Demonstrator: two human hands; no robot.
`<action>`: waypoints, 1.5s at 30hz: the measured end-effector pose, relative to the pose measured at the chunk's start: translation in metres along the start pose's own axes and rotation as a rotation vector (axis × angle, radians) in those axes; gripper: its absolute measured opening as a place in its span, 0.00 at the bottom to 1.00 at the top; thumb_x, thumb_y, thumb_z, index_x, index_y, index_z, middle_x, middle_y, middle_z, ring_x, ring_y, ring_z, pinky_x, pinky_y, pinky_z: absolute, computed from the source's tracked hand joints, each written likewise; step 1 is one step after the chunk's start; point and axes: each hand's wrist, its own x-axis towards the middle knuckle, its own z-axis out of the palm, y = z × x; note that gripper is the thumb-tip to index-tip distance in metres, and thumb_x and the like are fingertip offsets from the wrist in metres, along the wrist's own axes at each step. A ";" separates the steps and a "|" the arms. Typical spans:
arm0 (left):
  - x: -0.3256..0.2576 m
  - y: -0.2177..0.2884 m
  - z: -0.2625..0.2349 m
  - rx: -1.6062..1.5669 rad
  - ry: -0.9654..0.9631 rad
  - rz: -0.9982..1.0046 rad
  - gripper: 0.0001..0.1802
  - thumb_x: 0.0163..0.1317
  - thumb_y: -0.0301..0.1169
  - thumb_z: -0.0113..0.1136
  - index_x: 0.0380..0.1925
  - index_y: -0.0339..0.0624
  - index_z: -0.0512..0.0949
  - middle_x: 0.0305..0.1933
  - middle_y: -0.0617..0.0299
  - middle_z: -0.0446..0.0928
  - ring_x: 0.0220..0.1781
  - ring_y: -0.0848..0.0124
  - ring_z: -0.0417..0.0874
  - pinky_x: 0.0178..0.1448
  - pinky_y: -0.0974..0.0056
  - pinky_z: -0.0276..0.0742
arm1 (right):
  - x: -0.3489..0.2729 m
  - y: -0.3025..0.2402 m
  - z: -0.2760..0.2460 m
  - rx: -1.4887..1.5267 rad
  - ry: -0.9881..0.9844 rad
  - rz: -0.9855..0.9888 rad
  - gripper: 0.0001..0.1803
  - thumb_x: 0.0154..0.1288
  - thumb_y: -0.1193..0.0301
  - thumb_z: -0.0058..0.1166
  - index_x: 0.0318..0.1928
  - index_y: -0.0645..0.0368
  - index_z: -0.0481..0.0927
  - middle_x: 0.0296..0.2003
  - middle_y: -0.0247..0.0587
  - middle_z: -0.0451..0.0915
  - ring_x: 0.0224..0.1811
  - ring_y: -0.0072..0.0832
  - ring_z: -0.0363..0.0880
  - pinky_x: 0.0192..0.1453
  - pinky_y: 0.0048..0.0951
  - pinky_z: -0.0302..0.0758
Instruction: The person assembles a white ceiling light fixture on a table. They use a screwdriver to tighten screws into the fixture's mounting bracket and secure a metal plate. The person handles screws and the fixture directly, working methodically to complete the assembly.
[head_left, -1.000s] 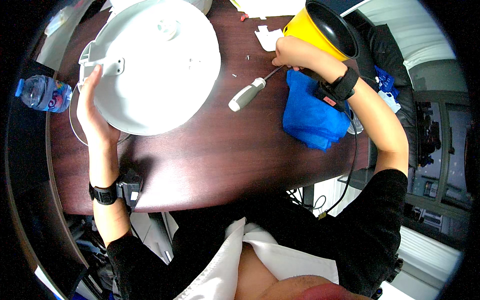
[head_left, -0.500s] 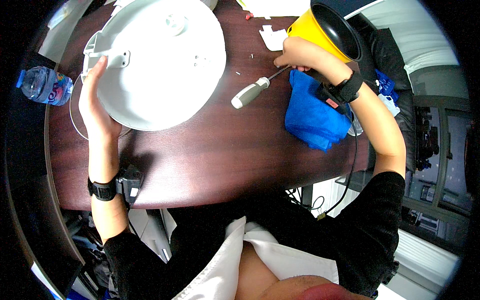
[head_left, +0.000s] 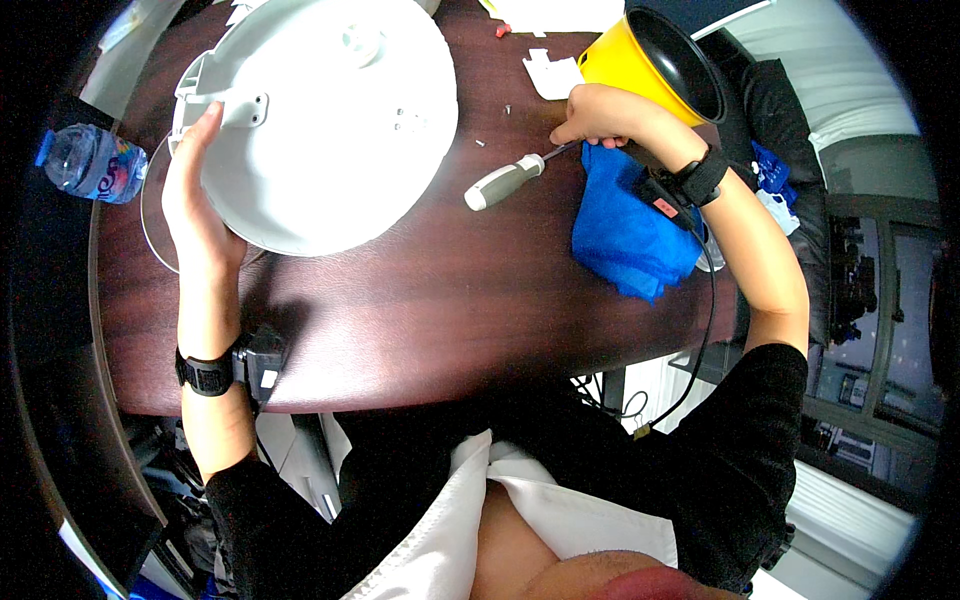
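My left hand [head_left: 198, 205] grips the near left edge of a large round white plastic cover [head_left: 320, 150], its thumb lying over the rim beside a hinge-like bracket. The cover's shallow inside faces up, showing a round boss and small screw holes. My right hand [head_left: 602, 115] is closed around the shaft end of a screwdriver [head_left: 506, 182]. That screwdriver's grey and white handle points toward the lower left, and my fingers hide its tip. Two small screws [head_left: 480, 143] lie between the cover and my right hand.
Beyond my right hand, a yellow pot [head_left: 625, 60] with a black inside lies tilted. A blue cloth [head_left: 632, 230] sits below that hand, and a white plastic piece [head_left: 552, 75] lies beside it. At far left are a water bottle [head_left: 92, 165] and a clear disc's rim [head_left: 150, 225].
My right hand has slid slightly along the screwdriver's shaft, so less metal shows. The white cover remains in my left hand, a little higher in view.
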 end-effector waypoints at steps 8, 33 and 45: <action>-0.002 0.002 0.000 -0.011 -0.025 0.024 0.16 0.54 0.39 0.52 0.38 0.40 0.72 0.38 0.59 0.74 0.40 0.72 0.74 0.44 0.70 0.68 | 0.003 0.001 0.004 -0.042 -0.102 0.013 0.18 0.47 0.59 0.55 0.15 0.63 0.72 0.10 0.32 0.65 0.08 0.20 0.62 0.09 0.22 0.60; -0.005 0.005 0.000 0.000 -0.055 0.028 0.18 0.52 0.40 0.54 0.38 0.38 0.72 0.38 0.58 0.73 0.39 0.72 0.74 0.43 0.70 0.67 | 0.006 0.005 -0.021 -0.010 0.286 -0.168 0.16 0.50 0.65 0.49 0.16 0.67 0.75 0.08 0.40 0.69 0.08 0.28 0.69 0.14 0.28 0.67; -0.008 0.005 0.002 -0.013 -0.075 0.016 0.21 0.52 0.41 0.54 0.41 0.38 0.71 0.37 0.60 0.73 0.39 0.73 0.74 0.42 0.72 0.67 | -0.001 0.022 -0.003 -0.206 0.585 -0.234 0.22 0.58 0.57 0.45 0.25 0.67 0.76 0.12 0.49 0.72 0.14 0.37 0.74 0.25 0.34 0.72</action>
